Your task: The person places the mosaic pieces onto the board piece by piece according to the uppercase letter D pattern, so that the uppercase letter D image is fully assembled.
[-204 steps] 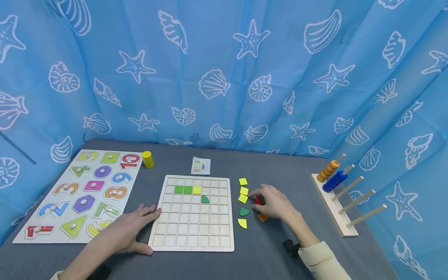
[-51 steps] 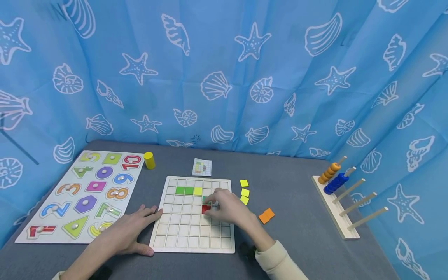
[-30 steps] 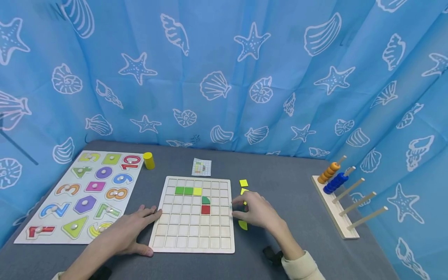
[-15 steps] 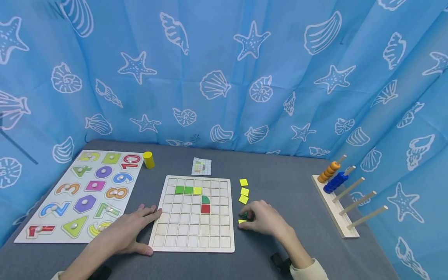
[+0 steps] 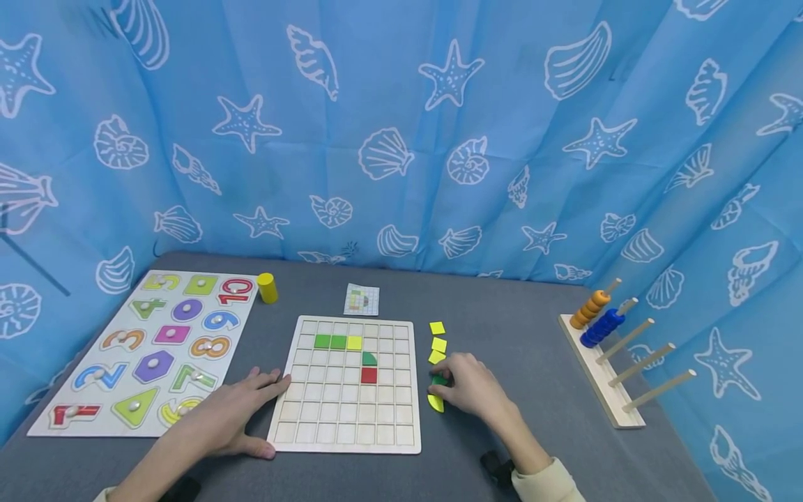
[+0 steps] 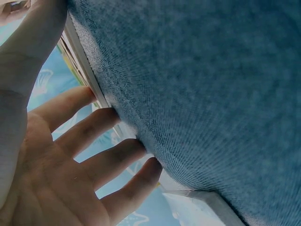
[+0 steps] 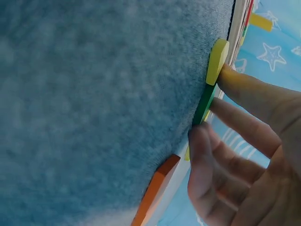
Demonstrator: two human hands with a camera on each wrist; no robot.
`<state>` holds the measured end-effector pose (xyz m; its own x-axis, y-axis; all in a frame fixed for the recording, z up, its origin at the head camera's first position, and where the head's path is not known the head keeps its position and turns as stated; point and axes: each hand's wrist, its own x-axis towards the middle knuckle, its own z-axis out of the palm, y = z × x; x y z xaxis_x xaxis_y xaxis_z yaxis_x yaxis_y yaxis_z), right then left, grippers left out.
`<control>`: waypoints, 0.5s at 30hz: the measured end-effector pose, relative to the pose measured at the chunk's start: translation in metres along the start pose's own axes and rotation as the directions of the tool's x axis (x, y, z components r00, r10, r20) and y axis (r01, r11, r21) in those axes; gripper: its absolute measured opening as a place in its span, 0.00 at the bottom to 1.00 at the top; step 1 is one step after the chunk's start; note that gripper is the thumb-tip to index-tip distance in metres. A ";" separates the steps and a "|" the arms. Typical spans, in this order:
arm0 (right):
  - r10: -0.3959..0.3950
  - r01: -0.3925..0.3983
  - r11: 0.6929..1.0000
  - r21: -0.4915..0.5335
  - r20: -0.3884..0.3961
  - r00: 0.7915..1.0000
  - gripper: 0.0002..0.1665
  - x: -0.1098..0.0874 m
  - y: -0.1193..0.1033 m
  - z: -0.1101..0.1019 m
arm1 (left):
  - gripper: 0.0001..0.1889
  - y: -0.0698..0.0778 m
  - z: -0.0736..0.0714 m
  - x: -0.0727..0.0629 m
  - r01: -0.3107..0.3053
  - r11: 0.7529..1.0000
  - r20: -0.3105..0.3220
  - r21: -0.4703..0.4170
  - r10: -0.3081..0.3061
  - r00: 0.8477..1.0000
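Observation:
My left hand (image 5: pixel 228 415) rests flat at the left edge of the gridded wooden board (image 5: pixel 341 446), fingers spread and touching its rim. On the board sit two green squares (image 5: pixel 330 341), a yellow square (image 5: pixel 354 342), a green quarter-circle tile (image 5: pixel 369 359) and a red square (image 5: pixel 369 376) just below that. Right of the board, my right hand (image 5: pixel 473 387) has thumb and fingertips around a second green quarter-circle tile (image 7: pixel 204 104), which lies on the cloth. A yellow quarter-circle tile (image 7: pixel 217 61) lies against it by the thumb. Several yellow squares (image 5: pixel 438 344) lie just beyond.
An orange tile (image 7: pixel 155 190) shows in the right wrist view. A small pattern card (image 5: pixel 362 300) lies behind the board. The number and shape puzzle (image 5: pixel 141 348) and a yellow cylinder (image 5: pixel 267 288) are on the left; a pegged bead rack (image 5: pixel 605 376) stands at right.
The red square now sits on the board below the green quarter-circle. My right hand has gone from the board back to the loose tiles at right. The left hand has stayed put.

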<state>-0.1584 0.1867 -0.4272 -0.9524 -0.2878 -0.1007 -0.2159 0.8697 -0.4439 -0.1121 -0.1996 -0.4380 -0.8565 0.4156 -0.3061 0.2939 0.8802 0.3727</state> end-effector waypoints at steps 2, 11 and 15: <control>0.025 -0.026 1.000 -0.007 -0.006 1.000 0.15 0.000 -0.001 0.001 | 0.59 0.000 0.000 0.000 0.001 1.000 0.001 -0.001 -0.001 1.000; 0.072 -0.073 0.997 0.015 0.007 0.997 0.15 0.003 -0.001 0.001 | 0.59 -0.002 0.001 0.000 -0.018 1.000 -0.019 0.006 0.018 1.000; 0.120 -0.120 0.993 0.004 0.001 0.993 0.19 0.002 -0.003 0.000 | 0.59 -0.002 0.002 -0.001 -0.023 1.000 -0.026 0.008 0.023 0.999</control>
<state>-0.1597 0.1836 -0.4260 -0.9712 -0.1818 -0.1539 -0.0992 0.8961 -0.4326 -0.1110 -0.2010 -0.4403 -0.8600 0.4300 -0.2747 0.3171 0.8721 0.3726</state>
